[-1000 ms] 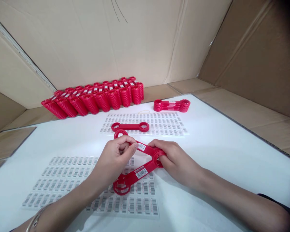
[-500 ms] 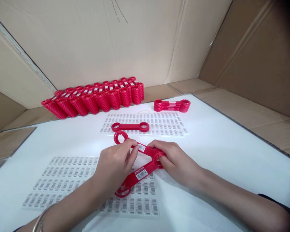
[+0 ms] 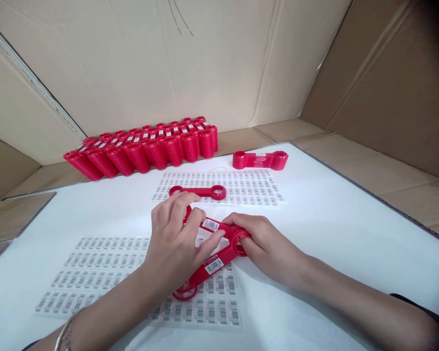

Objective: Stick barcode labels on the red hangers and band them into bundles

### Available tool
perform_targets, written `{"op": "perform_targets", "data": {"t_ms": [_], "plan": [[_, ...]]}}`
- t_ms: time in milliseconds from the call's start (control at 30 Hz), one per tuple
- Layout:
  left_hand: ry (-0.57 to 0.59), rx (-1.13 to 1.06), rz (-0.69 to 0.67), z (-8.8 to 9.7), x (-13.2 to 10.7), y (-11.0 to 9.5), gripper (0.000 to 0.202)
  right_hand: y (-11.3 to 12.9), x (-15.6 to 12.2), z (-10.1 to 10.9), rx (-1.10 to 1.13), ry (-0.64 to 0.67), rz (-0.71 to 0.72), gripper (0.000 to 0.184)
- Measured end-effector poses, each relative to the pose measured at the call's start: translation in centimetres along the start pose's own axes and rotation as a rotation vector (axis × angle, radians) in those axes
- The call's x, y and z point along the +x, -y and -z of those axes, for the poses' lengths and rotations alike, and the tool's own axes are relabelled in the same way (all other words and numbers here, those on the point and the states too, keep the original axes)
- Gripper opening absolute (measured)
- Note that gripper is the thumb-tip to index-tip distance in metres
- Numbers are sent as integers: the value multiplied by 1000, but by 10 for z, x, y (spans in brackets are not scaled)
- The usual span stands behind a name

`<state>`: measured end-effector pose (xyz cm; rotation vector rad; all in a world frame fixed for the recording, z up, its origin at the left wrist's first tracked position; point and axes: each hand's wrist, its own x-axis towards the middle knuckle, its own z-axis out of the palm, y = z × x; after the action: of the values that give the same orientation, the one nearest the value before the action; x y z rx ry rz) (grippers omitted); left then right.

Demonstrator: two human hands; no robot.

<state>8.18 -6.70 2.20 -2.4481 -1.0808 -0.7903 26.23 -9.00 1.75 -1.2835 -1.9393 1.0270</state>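
My right hand grips two red plastic link pieces with ring ends, pinching them where their right rings overlap. The upper link slants up to the left and bears a white barcode label. Its far ring is partly behind my left hand. Angled down to the left, the lower link has a barcode label too. My left hand hovers over the upper link with fingers spread and thumb apart from them; whether a fingertip touches the link I cannot tell.
A sheet of barcode labels lies under the hands. Behind it, another label sheet carries a red link. A stack of red links stands back right, and a long row of stacks lines the cardboard wall.
My left fingers have released their pinch at the upper link's label and spread apart, the hand lifting slightly up and left. The label now lies fully visible. My right hand has barely moved.
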Motion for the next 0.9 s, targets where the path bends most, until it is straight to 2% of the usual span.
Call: {"op": "perform_targets", "data": {"t_ms": [200,433,667,900], "plan": [[53,-86,-3,-4,-1,2,24,0,-1,-1,17,-2,22,33],[23,-124,66,-8,-2,7,29,2,-1,1,40,-6,25,34],[24,-160,116,-10,1,12,12,0,-1,0,91,-12,18,34],[-14,-95,84,-7,4,22,15,-2,0,-1,122,-22,-5,33]]}}
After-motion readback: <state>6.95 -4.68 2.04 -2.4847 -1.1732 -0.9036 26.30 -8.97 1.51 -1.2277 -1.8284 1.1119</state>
